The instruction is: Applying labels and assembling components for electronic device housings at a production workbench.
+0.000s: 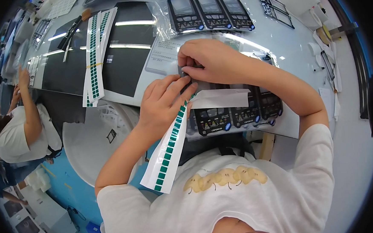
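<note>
My left hand (162, 103) pinches a long white backing strip (168, 151) that carries a row of small green square stickers and hangs down over the table edge toward my shirt. My right hand (211, 61) rests just above it, fingertips pressed on a dark panel part that is mostly hidden under both hands. Below my hands lies a clear bag of black faceplates (233, 115) with small windows, and a white slip (220, 98) lies across it.
More bagged black faceplates (208, 12) lie at the far side of the table. Several spare green sticker strips (94, 54) lie on a black mat (127, 56) to the left. A round white stool (90, 143) stands below. Another person (16, 122) sits at the far left.
</note>
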Demonstrator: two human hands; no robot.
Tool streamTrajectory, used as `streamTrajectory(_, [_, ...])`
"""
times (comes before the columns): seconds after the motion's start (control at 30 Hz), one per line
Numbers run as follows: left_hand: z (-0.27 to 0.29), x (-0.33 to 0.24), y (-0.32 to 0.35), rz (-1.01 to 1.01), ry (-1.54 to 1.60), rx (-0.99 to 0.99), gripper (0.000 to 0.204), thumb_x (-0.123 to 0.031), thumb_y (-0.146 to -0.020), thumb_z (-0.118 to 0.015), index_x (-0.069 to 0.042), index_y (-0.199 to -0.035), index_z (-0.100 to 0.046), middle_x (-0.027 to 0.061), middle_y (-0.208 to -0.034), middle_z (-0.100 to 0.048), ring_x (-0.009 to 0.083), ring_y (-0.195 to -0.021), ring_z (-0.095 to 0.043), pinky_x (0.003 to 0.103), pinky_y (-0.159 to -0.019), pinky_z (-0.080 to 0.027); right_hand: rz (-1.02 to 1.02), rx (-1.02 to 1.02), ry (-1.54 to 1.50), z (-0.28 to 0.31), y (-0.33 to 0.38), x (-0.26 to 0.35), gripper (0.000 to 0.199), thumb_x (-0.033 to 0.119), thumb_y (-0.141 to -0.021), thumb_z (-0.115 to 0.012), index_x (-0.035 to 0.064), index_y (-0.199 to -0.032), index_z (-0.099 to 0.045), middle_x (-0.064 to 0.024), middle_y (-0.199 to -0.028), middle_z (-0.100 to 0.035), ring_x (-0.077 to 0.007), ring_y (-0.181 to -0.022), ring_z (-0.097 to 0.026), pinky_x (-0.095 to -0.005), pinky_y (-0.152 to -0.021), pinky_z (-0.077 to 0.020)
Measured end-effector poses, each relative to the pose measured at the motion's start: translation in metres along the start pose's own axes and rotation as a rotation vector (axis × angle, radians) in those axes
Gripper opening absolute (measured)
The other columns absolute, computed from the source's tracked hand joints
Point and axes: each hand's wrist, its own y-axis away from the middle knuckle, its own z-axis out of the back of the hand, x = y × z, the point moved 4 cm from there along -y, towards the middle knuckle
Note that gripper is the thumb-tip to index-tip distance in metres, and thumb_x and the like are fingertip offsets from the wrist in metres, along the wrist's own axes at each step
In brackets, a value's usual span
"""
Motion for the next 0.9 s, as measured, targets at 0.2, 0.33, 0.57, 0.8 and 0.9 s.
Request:
streamTrajectory(0.2, [-0.001,0.005,0.006,0.066,0.038,0.002,0.037,-0.012,-0.077,-0.071,-0.009,-0.114,-0.074,0.0085,-0.122,-0.067,0.0274,-0.112,-0.064,0.042,-0.093,-0.052,0.590,0.010,0.360,-0.006,0.006,0.012,0.011,0.009,-0.089,-0.067,0.0046,-0.099,-0.063,-0.0094,-0.095,-0.063,-0.0289,-0.084,-0.063,-0.0378,-0.071,-0.0511])
streamTrajectory(0.33, [-0.002,0.005,0.009,0.070,0.070,-0.014,0.036,-0.011,-0.078,-0.071,-0.010,-0.114,-0.075,0.0092,-0.123,-0.066,0.0277,-0.114,-0.064,0.042,-0.092,-0.053,0.276,-0.068,0.105,-0.005,0.010,0.003,0.015,0.008,-0.087,-0.069,0.0068,-0.102,-0.065,-0.0082,-0.101,-0.063,-0.0279,-0.089,-0.063,-0.0386,-0.073,-0.0514])
streamTrajectory(0.57, [-0.004,0.004,0.013,0.185,0.165,-0.044,0.036,-0.011,-0.077,-0.072,-0.009,-0.113,-0.075,0.0081,-0.114,-0.065,0.0285,-0.107,-0.065,0.042,-0.089,-0.052,0.456,-0.056,0.369,-0.007,0.021,0.011,0.029,0.006,-0.086,-0.067,0.0083,-0.115,-0.065,-0.0105,-0.111,-0.063,-0.0296,-0.101,-0.062,-0.0374,-0.081,-0.0543])
streamTrajectory(0.8, [0.014,0.005,0.008,0.247,0.088,-0.048,0.032,-0.008,-0.078,-0.070,-0.012,-0.109,-0.078,0.0058,-0.115,-0.064,0.0282,-0.107,-0.061,0.041,-0.095,-0.047,0.399,-0.014,0.381,-0.009,0.020,0.007,0.037,0.011,-0.084,-0.069,0.0077,-0.121,-0.064,-0.0080,-0.115,-0.061,-0.0260,-0.104,-0.061,-0.0375,-0.085,-0.0541])
streamTrajectory(0.9, [0.014,0.004,0.011,0.241,0.084,-0.050,0.031,-0.007,-0.078,-0.070,-0.013,-0.107,-0.078,0.0059,-0.119,-0.064,0.0280,-0.109,-0.061,0.042,-0.096,-0.047,0.405,0.019,0.538,-0.013,0.023,0.014,0.039,0.011,-0.083,-0.070,0.0075,-0.122,-0.065,-0.0073,-0.114,-0.060,-0.0242,-0.105,-0.060,-0.0369,-0.086,-0.0533])
